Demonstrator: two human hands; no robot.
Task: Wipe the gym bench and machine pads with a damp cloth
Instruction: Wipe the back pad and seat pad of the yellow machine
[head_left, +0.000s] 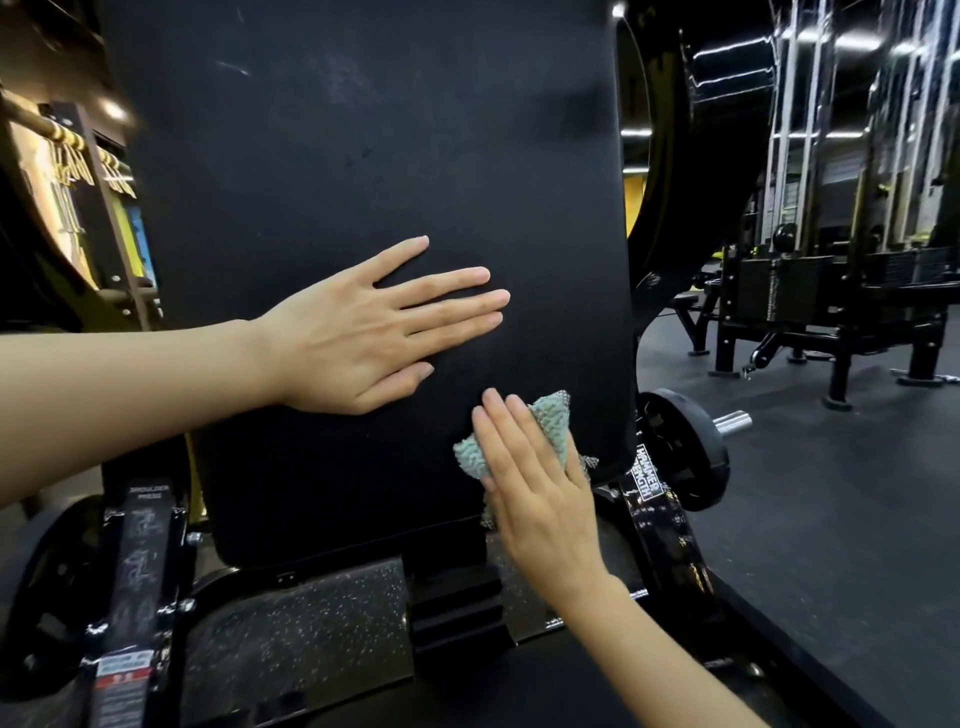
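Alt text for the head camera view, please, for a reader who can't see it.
The right hand presses a teal cloth against the lower right corner of a black machine back pad, while the left hand rests flat on the pad higher up. A weight plate sits beside the pad.

Dim gym; ceiling lights (857, 40) glare top right; faint sheen on back pad (363, 130); edges bowed, blurred.

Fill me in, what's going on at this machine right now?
A person is wiping the black back pad of a shoulder press machine. The right hand presses a teal cloth flat against the pad's lower right corner. The left hand rests flat, fingers straight, on the pad's middle.
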